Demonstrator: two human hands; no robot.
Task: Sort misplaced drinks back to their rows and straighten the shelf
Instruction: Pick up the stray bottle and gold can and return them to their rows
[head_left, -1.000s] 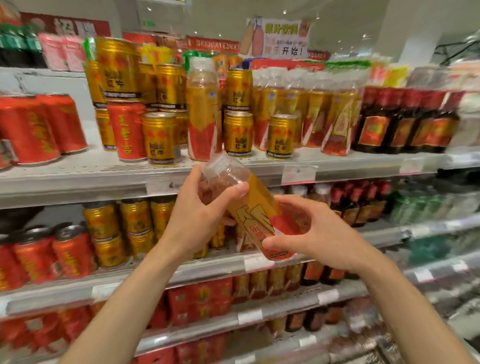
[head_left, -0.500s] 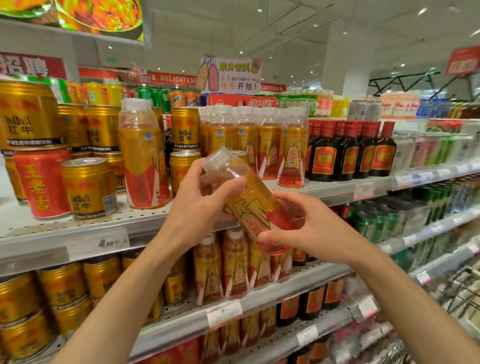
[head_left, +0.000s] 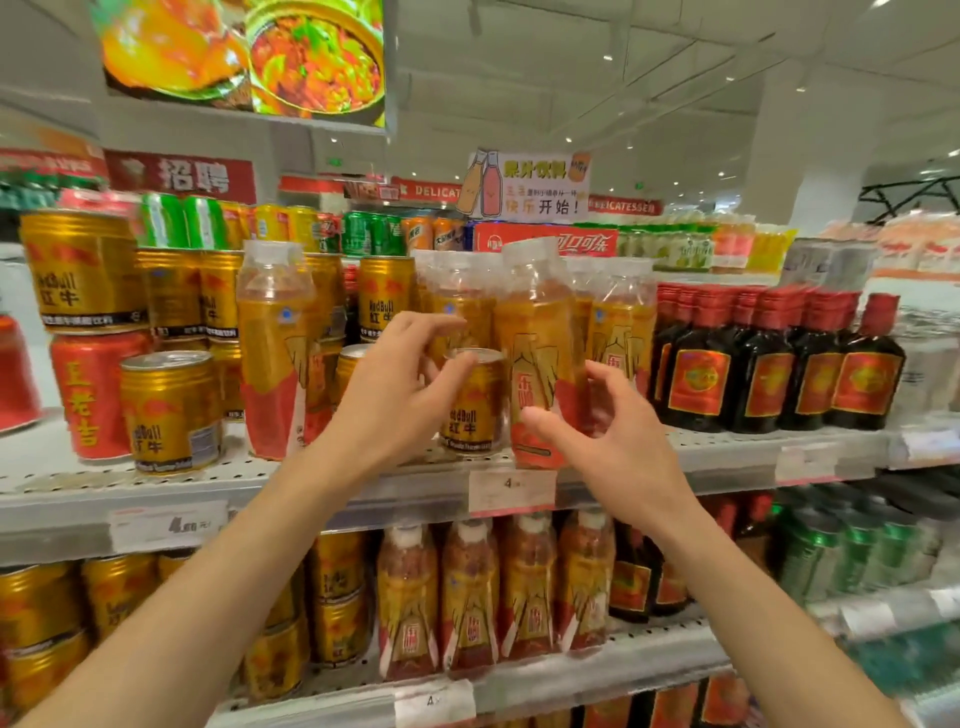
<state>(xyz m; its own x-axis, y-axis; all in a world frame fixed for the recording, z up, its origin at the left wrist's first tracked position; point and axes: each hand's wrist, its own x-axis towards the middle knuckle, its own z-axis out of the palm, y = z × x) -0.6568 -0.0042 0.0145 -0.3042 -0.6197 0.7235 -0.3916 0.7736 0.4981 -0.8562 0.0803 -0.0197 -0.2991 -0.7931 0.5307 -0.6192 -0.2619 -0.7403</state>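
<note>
Bottle (head_left: 537, 358) stood upright at shelf (head_left: 332, 496) front edge, beside small gold can (head_left: 472, 402). Left hand (head_left: 395, 395) and right hand (head_left: 613, 441) hovered near, fingers relaxed, gripping nothing.

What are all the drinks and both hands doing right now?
Orange bottle: upright at shelf front, no hand holds it.
Small gold can: upright beside that bottle, thumb by it.
Lone orange bottle: upright among gold cans.
Dark bottles: upright in a row.
Left hand: open.
Right hand: open.
</note>
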